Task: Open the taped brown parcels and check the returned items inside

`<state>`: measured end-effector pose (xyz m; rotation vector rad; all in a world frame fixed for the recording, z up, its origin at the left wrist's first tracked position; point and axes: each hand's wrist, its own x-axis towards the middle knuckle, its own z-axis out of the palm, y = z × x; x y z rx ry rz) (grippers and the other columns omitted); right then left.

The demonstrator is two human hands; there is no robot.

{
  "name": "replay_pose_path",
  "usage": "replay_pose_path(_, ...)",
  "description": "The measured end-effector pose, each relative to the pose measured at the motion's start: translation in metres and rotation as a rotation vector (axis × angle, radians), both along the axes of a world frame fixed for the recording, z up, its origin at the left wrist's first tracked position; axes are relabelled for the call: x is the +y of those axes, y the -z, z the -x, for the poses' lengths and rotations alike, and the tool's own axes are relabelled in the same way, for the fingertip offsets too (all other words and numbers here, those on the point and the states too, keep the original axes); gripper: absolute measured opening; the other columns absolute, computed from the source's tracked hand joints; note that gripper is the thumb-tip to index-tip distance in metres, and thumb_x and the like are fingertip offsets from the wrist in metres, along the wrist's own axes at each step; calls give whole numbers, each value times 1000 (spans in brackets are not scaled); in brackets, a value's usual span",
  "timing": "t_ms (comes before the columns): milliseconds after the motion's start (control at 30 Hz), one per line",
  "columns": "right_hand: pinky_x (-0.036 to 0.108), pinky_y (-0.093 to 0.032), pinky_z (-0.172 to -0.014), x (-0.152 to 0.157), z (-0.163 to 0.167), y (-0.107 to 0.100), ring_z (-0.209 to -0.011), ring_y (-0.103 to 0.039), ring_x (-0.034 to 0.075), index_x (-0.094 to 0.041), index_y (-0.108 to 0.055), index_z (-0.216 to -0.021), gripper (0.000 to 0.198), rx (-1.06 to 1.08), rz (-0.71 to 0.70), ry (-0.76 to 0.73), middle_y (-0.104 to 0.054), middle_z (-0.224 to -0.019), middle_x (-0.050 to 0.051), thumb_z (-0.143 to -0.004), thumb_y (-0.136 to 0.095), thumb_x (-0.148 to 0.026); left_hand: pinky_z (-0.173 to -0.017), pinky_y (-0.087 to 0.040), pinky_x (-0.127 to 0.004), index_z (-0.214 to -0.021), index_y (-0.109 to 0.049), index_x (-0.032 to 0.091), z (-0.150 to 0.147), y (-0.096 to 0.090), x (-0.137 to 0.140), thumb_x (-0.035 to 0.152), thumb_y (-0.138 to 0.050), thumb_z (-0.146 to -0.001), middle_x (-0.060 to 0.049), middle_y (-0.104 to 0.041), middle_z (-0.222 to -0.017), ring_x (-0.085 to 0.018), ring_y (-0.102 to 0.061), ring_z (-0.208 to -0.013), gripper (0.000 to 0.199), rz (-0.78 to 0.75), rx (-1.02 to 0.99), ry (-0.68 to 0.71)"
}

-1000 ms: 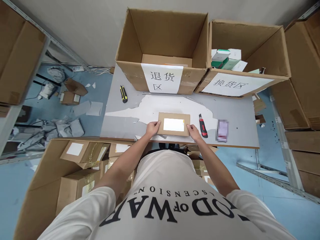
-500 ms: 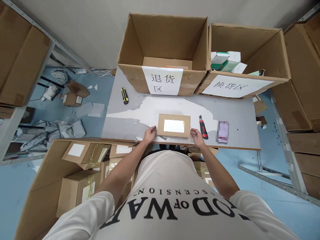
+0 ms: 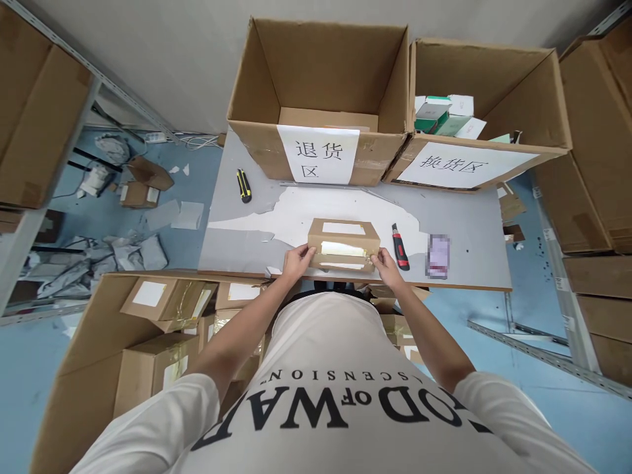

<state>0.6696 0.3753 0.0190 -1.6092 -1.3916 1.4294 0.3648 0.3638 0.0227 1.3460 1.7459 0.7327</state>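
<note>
A small cardboard box [image 3: 344, 239] is at the front of the table, tilted so that its taped, labelled near side shows along with its top label. My left hand [image 3: 297, 261] grips its left end, thumb and fingers closed on the edge. At the opposite end, my right hand [image 3: 386, 266] pinches the lower right corner. Just right of that hand lies a red and black box cutter [image 3: 401, 248]. A yellow and black box cutter [image 3: 243, 185] rests farther off on the left of the table.
Behind stand two large open cartons, the left carton [image 3: 370, 158] with a sign and the right carton [image 3: 553, 155] holding white and green boxes. A blurred purple item [image 3: 438, 257] lies on the right. Below left, a big carton [image 3: 79, 368] contains several parcels.
The small box has been tipped, so its near side with tape and labels now shows. Both hands have closed on its ends. The view has shifted slightly.
</note>
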Motion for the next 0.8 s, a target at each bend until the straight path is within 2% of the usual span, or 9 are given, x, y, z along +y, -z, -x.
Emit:
replay_pose_path(133, 38, -45, -85, 19, 0, -18, -89, -59, 24, -22, -52, -87, 48, -263, 44, 20, -66, -90, 7, -82, -42, -69, -58, -36, -24, -69, -72, 12, -5, -19, 22, 62, -48, -83, -2, -58, -55, -15, -54, -62, 57, 5, 182, -34)
replay_pose_path(267, 34, -44, -80, 30, 4, -18, -87, -58, 22, -23, -52, -82, 50, -276, 116, 33, -66, -89, 6, -79, -42, -72, -54, -30, -26, -54, -65, 15, -9, -17, 36, 62, -48, -82, 0, -46, -47, -13, -45, -55, 58, 48, 192, -26)
replay_pose_path(600, 35, -48, -86, 35, 5, 4, -98, -59, 23, -23, -56, -87, 50, -152, 184, 162, -67, -98, 6, -77, -48, -71, -53, -31, -26, -46, -57, 19, -3, -15, 50, 64, -50, -79, 0, -46, -44, -13, -43, -52, 57, 114, 151, -23)
replay_pose_path(800, 36, -52, -85, 32, 5, 9, -102, -59, 22, -24, -57, -96, 53, -37, 212, 200, -66, -109, 6, -77, -47, -72, -58, -38, -26, -52, -62, 17, 0, -3, 49, 64, -51, -80, -2, -56, -50, -15, -55, -59, 56, 112, 124, -35)
